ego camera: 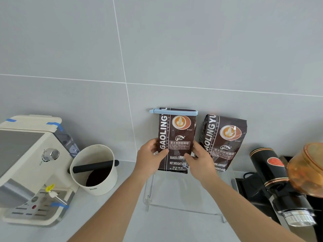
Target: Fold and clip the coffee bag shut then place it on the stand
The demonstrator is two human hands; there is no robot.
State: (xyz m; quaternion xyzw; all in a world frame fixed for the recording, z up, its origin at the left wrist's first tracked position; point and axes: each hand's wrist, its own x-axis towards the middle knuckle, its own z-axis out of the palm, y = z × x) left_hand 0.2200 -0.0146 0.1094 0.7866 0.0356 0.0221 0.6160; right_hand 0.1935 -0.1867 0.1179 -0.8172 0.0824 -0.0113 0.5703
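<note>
A dark brown coffee bag (178,135) stands upright in the middle, its folded top held shut by a long pale blue clip (173,111). My left hand (151,155) grips the bag's lower left side and my right hand (202,160) grips its lower right side. The bag's bottom edge is at the back of a clear acrylic stand (183,209) on the counter; I cannot tell whether it rests on it. A second, unclipped coffee bag (224,138) of the same kind leans against the wall on the stand's right part.
A cream espresso machine (26,165) fills the left. Beside it is a cream knock box (95,172) with a black bar. A black grinder (272,180) with an amber hopper (307,170) stands at the right. The grey tiled wall is right behind the bags.
</note>
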